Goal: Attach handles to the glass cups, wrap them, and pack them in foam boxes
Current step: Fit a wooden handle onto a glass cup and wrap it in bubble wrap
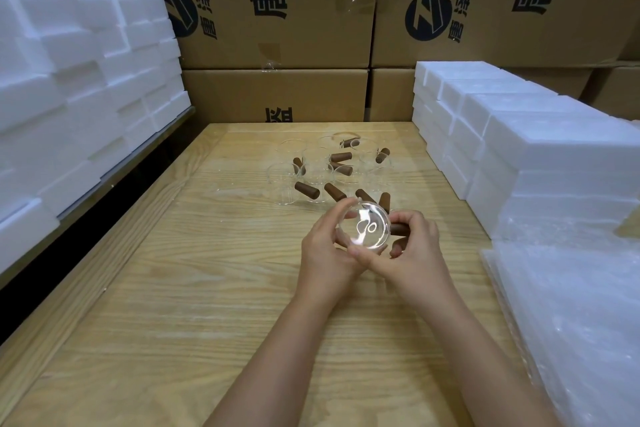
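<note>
Two bare forearms reach out over a pale wooden desk (194,288). Above its middle, the left hand (327,253) curls its fingers round a clear glass cup (365,225), tipped so its round base faces the onlooker. The right hand (412,250) closes on a dark wooden handle (398,228) at the cup's right side, thumb pressed against the glass. To the right, a heap of clear wrapping sheets (571,305) covers the desk's edge. Just beyond the hands, more glass cups with brown handles (322,173) stand clustered on the desk. Stacks of white foam boxes (519,135) rise along the right side, and a taller bank of foam blocks (76,80) lines the left. Brown cardboard cartons (277,10) printed with black characters form the back wall.
</note>
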`<state>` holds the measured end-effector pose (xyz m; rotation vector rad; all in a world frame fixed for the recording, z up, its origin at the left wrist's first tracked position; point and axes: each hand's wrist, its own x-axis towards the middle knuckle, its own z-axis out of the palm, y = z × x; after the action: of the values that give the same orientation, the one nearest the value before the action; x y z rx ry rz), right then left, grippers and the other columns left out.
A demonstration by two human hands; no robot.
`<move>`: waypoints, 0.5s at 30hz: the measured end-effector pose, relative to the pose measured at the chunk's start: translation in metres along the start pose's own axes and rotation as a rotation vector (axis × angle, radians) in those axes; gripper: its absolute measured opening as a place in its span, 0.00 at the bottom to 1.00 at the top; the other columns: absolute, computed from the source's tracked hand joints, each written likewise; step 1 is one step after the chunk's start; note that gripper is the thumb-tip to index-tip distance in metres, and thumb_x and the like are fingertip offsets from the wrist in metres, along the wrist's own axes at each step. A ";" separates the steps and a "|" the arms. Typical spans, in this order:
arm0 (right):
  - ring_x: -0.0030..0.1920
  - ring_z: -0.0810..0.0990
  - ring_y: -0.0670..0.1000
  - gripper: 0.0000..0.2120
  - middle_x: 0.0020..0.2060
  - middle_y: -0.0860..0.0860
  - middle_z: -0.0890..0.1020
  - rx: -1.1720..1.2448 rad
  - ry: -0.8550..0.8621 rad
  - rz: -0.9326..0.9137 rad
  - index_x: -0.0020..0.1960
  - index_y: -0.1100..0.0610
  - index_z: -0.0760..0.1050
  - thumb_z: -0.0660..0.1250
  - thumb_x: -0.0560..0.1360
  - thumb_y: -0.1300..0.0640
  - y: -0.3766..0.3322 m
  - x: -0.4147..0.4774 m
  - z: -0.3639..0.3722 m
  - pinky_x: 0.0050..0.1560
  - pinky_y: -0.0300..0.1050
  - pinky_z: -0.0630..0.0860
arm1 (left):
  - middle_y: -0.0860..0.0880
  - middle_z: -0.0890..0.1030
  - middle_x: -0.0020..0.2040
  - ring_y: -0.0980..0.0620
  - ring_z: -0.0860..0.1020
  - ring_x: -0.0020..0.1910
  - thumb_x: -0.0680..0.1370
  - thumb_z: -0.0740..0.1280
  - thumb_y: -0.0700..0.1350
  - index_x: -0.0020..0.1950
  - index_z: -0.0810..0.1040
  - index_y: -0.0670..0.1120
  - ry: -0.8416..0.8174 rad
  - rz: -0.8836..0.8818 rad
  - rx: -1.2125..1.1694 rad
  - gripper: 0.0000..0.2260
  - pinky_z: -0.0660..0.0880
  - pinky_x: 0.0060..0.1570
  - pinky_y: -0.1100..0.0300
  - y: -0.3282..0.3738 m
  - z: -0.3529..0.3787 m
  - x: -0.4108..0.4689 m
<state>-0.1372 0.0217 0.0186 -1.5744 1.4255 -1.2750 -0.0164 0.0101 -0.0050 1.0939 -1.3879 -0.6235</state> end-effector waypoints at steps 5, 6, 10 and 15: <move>0.54 0.74 0.48 0.35 0.55 0.47 0.63 -0.005 0.137 0.083 0.55 0.48 0.64 0.78 0.55 0.40 0.000 -0.004 0.016 0.50 0.35 0.70 | 0.64 0.76 0.54 0.61 0.79 0.44 0.65 0.80 0.42 0.61 0.71 0.60 0.008 0.146 0.093 0.30 0.74 0.44 0.69 0.003 0.001 -0.003; 0.55 0.74 0.50 0.36 0.55 0.48 0.63 0.020 0.157 0.102 0.55 0.49 0.64 0.77 0.55 0.39 0.000 -0.005 0.018 0.51 0.37 0.72 | 0.65 0.75 0.55 0.65 0.78 0.48 0.66 0.79 0.41 0.62 0.72 0.58 0.002 0.153 0.091 0.30 0.75 0.43 0.69 0.004 0.002 -0.004; 0.47 0.73 0.42 0.39 0.55 0.50 0.63 0.099 0.222 0.135 0.54 0.51 0.64 0.69 0.52 0.30 -0.004 -0.006 0.022 0.40 0.23 0.67 | 0.61 0.75 0.56 0.67 0.75 0.51 0.65 0.76 0.33 0.63 0.71 0.55 -0.009 0.188 0.125 0.32 0.74 0.38 0.72 0.002 0.003 -0.005; 0.47 0.66 0.29 0.35 0.55 0.52 0.65 0.118 0.234 0.109 0.52 0.52 0.65 0.62 0.55 0.28 -0.001 -0.004 0.023 0.40 0.21 0.65 | 0.61 0.75 0.56 0.60 0.77 0.42 0.65 0.73 0.34 0.63 0.71 0.55 -0.029 0.177 0.088 0.31 0.73 0.36 0.72 0.002 0.004 -0.005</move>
<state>-0.1146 0.0225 0.0113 -1.2849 1.5250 -1.4871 -0.0220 0.0149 -0.0062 1.0210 -1.5305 -0.4550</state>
